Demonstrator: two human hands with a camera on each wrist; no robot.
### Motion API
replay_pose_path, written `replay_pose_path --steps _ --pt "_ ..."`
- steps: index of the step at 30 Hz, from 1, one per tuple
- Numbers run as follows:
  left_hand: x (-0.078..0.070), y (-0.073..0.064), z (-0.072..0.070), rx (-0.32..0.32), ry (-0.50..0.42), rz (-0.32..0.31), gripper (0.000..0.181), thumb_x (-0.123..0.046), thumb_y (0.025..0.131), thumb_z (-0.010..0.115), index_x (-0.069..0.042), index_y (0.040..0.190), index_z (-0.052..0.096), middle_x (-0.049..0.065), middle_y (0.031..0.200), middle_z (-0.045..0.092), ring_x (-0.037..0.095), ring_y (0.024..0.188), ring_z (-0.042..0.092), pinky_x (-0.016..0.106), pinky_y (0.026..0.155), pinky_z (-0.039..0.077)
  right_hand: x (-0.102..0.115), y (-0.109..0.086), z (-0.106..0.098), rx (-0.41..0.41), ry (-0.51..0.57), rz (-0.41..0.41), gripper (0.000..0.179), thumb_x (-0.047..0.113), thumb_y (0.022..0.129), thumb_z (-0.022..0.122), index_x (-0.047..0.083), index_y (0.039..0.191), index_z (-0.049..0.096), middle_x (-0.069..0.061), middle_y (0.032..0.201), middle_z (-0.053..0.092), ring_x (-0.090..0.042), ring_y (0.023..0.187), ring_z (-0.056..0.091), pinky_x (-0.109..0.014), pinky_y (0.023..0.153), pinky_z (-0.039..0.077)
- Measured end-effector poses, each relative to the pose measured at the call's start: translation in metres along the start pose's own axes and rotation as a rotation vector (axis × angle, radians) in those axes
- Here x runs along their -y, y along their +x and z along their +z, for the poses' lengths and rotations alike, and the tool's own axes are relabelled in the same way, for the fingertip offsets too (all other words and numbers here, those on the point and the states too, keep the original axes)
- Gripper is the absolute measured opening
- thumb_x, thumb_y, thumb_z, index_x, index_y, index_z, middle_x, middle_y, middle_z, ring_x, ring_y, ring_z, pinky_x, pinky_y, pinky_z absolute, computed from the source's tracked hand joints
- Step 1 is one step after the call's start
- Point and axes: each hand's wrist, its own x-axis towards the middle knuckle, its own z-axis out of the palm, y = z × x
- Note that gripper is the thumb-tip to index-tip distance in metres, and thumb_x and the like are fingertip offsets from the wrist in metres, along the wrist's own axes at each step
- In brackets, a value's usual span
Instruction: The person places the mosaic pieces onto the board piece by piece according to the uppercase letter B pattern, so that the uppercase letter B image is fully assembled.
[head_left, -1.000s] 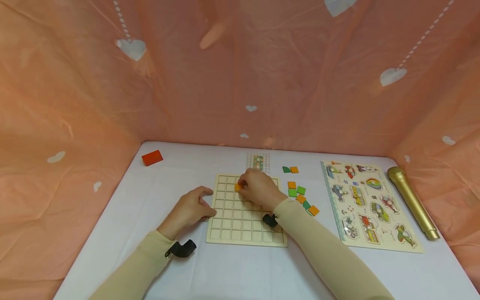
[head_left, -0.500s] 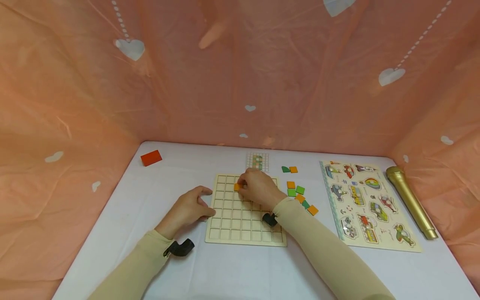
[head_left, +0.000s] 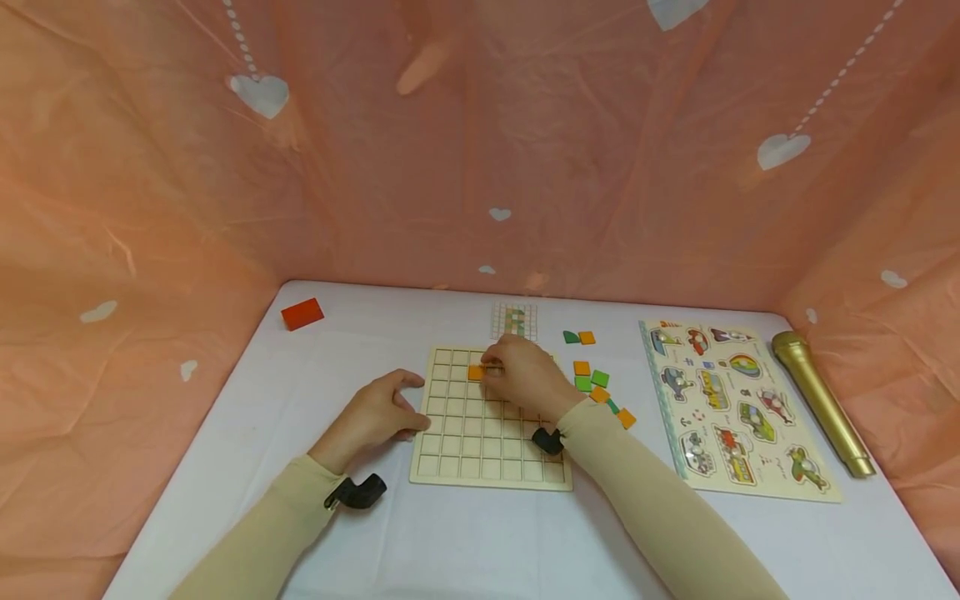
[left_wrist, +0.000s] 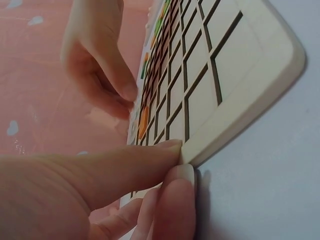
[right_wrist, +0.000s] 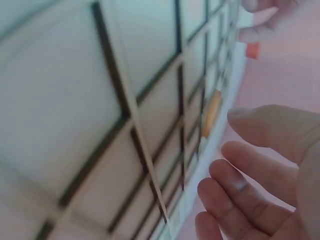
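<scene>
A pale wooden grid board [head_left: 480, 429] lies on the white table. One orange square tile [head_left: 476, 372] sits in a cell near its far side. My left hand [head_left: 372, 417] holds the board's left edge, the thumb [left_wrist: 150, 157] on top and a fingertip against the side, as the left wrist view shows. Over the far part of the board, my right hand [head_left: 528, 379] hovers just right of the orange tile. In the right wrist view its fingers [right_wrist: 235, 185] are loosely bent, apart from the tile, with nothing between them.
Loose orange and green tiles [head_left: 600, 378] lie right of the board. A printed pattern card [head_left: 514, 320] is behind it. Farther right are a picture puzzle board [head_left: 738, 417] and a gold microphone-shaped object [head_left: 823, 404]. A red block [head_left: 302, 314] lies at the back left.
My right hand has let go of the orange tile and shifted slightly right, leaving the tile in its cell. My left hand stays at the board's edge.
</scene>
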Motion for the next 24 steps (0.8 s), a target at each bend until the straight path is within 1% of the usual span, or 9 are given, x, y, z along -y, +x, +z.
replay_pose_path --steps 2,4,6,10,14,19,24 --pt "0.0 0.001 0.0 0.006 -0.002 0.003 0.067 -0.01 0.087 0.088 -0.008 0.147 0.058 0.009 0.09 0.072 0.018 0.072 0.07 0.028 0.07 0.058 -0.005 -0.01 -0.006 -0.027 0.031 0.003 0.028 0.024 0.102 0.074 0.009 0.125 0.079 -0.007 0.125 0.074 -0.03 0.124 0.07 -0.047 0.103 0.059" --pt "-0.001 0.0 0.0 0.004 0.004 0.006 0.067 -0.011 0.088 0.088 -0.009 0.147 0.058 0.009 0.09 0.073 0.017 0.072 0.069 0.028 0.071 0.057 -0.01 -0.02 -0.013 -0.056 0.06 0.017 0.029 0.025 0.103 0.074 0.008 0.126 0.078 -0.007 0.126 0.074 -0.03 0.125 0.07 -0.048 0.102 0.06" --pt "-0.001 -0.001 -0.002 -0.002 0.013 0.006 0.067 -0.011 0.088 0.088 -0.009 0.148 0.058 0.008 0.09 0.072 0.017 0.072 0.068 0.027 0.072 0.056 -0.016 -0.032 -0.021 -0.076 0.089 0.033 0.031 0.025 0.103 0.074 0.006 0.128 0.077 -0.008 0.123 0.073 -0.029 0.114 0.072 -0.047 0.097 0.061" --pt "0.0 -0.004 -0.006 -0.009 0.026 0.014 0.066 -0.012 0.089 0.087 -0.009 0.148 0.058 0.007 0.088 0.072 0.018 0.072 0.067 0.028 0.073 0.053 -0.032 -0.056 -0.034 -0.123 0.127 0.111 0.034 0.027 0.103 0.074 0.007 0.131 0.076 -0.009 0.128 0.073 -0.03 0.116 0.072 -0.05 0.097 0.061" --pt "0.004 -0.004 -0.009 -0.012 0.016 0.021 0.066 -0.013 0.089 0.088 -0.009 0.148 0.058 0.007 0.088 0.071 0.018 0.071 0.067 0.028 0.074 0.053 -0.055 -0.076 -0.042 -0.166 0.123 0.201 0.034 0.026 0.102 0.076 0.008 0.131 0.076 -0.009 0.13 0.073 -0.029 0.114 0.071 -0.048 0.096 0.06" --pt "0.01 -0.003 -0.013 -0.029 0.017 0.027 0.067 -0.013 0.089 0.088 -0.009 0.149 0.059 0.006 0.086 0.072 0.017 0.07 0.066 0.029 0.073 0.052 -0.077 -0.089 -0.046 -0.202 0.128 0.285 0.035 0.026 0.101 0.076 0.009 0.131 0.076 -0.011 0.125 0.073 -0.028 0.107 0.068 -0.047 0.095 0.058" --pt "0.014 -0.003 -0.016 -0.032 0.016 0.034 0.067 -0.013 0.089 0.088 -0.008 0.149 0.059 0.006 0.085 0.072 0.017 0.069 0.066 0.028 0.072 0.053 -0.087 -0.092 -0.044 -0.186 0.184 0.352 0.036 0.026 0.102 0.072 0.009 0.134 0.074 -0.014 0.131 0.07 -0.03 0.113 0.066 -0.051 0.101 0.057"
